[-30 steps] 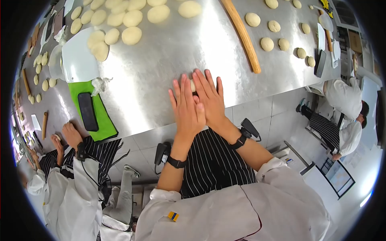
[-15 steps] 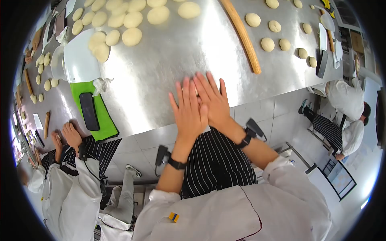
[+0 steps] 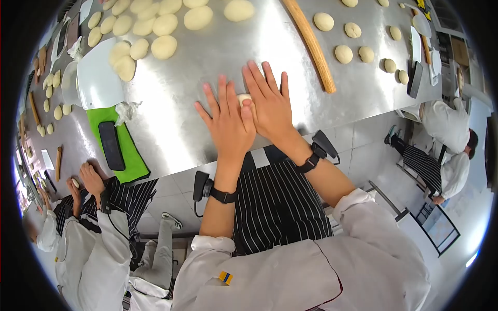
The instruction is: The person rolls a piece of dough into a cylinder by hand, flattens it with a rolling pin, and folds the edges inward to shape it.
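Note:
A small piece of pale dough [image 3: 244, 98] shows between my two hands, low over the metal table [image 3: 207, 62] near its front edge; the rest of it is covered. My left hand [image 3: 227, 122] lies on its left side with fingers spread and the thumb against the dough. On the right, my right hand [image 3: 271, 106] has its fingers stretched forward, its inner edge touching the dough and my left thumb. Both palms face down, and their undersides are hidden.
Flattened dough rounds [image 3: 165, 46] lie at the upper left, dough balls [image 3: 343, 54] at the right beyond a wooden rolling pin [image 3: 311, 46]. A phone [image 3: 111, 145] rests on a green cloth [image 3: 136, 165]. A co-worker's hands [image 3: 92, 179] are at far left.
Both hands have moved forward over the table, and my left hand also leftward. The gap between them has widened, and more of the dough shows.

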`<state>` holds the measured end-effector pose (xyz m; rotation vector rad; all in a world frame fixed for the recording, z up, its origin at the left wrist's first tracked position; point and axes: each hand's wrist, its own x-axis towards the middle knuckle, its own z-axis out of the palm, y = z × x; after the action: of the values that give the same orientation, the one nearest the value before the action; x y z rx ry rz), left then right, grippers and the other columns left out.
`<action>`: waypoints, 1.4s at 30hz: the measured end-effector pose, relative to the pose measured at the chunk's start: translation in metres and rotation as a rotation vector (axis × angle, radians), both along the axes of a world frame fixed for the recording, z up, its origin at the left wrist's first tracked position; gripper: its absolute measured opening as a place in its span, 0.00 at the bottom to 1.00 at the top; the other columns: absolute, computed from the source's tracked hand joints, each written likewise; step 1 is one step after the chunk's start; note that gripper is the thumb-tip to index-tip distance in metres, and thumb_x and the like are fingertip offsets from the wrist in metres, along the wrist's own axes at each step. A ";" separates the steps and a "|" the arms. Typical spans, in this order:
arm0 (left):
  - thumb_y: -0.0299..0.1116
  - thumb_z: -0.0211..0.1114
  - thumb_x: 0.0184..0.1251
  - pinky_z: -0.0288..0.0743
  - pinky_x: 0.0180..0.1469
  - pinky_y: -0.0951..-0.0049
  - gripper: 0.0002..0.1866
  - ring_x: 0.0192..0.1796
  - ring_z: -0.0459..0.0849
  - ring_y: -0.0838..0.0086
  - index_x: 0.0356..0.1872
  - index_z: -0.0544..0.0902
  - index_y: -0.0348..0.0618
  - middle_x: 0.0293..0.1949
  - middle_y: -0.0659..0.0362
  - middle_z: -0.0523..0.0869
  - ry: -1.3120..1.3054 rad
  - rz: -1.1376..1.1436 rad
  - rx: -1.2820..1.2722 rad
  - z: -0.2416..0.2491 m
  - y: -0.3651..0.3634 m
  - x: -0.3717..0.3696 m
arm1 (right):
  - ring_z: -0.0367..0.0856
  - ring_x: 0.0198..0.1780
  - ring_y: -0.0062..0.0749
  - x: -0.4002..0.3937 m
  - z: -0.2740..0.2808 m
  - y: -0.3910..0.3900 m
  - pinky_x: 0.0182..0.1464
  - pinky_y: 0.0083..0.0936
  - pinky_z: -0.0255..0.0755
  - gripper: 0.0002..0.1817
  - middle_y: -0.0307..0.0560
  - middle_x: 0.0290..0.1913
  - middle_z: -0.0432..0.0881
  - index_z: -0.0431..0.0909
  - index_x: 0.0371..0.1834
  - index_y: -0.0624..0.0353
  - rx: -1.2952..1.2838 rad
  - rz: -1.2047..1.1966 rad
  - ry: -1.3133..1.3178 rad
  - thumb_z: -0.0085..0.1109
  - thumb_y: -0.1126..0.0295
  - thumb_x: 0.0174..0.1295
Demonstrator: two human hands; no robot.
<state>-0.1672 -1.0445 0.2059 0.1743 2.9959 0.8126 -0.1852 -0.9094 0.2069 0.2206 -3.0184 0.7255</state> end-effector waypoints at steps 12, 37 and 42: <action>0.46 0.42 0.90 0.29 0.88 0.24 0.34 0.94 0.46 0.38 0.87 0.69 0.41 0.93 0.52 0.60 -0.020 -0.040 -0.154 -0.004 -0.018 0.029 | 0.57 0.92 0.52 0.015 0.002 0.013 0.88 0.72 0.44 0.35 0.46 0.92 0.65 0.70 0.89 0.47 0.026 -0.027 -0.027 0.57 0.55 0.80; 0.52 0.34 0.92 0.31 0.89 0.29 0.36 0.93 0.52 0.39 0.86 0.70 0.41 0.90 0.49 0.66 -0.055 -0.037 0.064 -0.004 -0.004 0.044 | 0.59 0.91 0.55 0.066 0.003 0.001 0.89 0.70 0.39 0.35 0.53 0.87 0.70 0.70 0.87 0.60 -0.097 -0.018 -0.067 0.51 0.54 0.82; 0.50 0.35 0.92 0.30 0.89 0.28 0.35 0.93 0.49 0.40 0.85 0.70 0.38 0.89 0.49 0.67 -0.020 -0.020 0.040 0.004 0.000 -0.023 | 0.60 0.91 0.55 -0.004 0.001 0.003 0.90 0.68 0.38 0.35 0.52 0.89 0.69 0.70 0.87 0.58 -0.077 0.001 0.000 0.51 0.53 0.82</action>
<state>-0.1905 -1.0449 0.2102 0.1965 2.9562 0.8675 -0.1893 -0.9068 0.2080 0.2191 -2.9832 0.8400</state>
